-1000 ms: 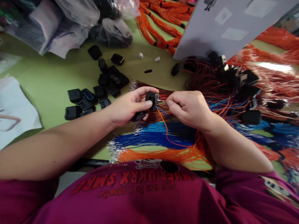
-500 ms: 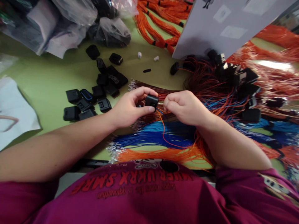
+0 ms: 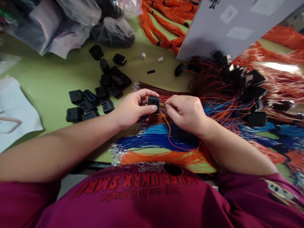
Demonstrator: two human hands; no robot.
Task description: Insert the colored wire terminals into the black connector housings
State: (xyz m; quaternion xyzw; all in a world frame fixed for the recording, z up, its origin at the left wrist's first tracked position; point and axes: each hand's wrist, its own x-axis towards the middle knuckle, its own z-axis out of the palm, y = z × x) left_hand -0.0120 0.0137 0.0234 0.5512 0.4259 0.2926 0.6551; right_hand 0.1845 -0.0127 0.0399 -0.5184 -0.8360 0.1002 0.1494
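My left hand [image 3: 135, 109] grips a black connector housing [image 3: 154, 101] between thumb and fingers. An orange wire [image 3: 169, 129] and a blue one come out of the housing's right side. Close to that side, my right hand [image 3: 186, 111] is closed in a pinch on a thin wire whose metal terminal [image 3: 162, 104] points at the housing. Whether the terminal tip is inside the housing I cannot tell. Below both hands lie bundles of brown wires [image 3: 152, 88], blue wires [image 3: 152, 141] and orange wires [image 3: 147, 157], their terminal ends to the left.
Several loose black housings [image 3: 87, 106] lie left of my hands. Wired housings [image 3: 255, 91] pile up at the right. Two small white plugs [image 3: 160, 59] and a black strip [image 3: 151, 72] lie beyond. A white board [image 3: 213, 31] stands behind; plastic bags [image 3: 78, 15] fill the back left.
My right hand has turned slightly, and its fingertips now sit nearer the housing with the terminal showing. The left hand still holds the housing, with its fingers slightly shifted.
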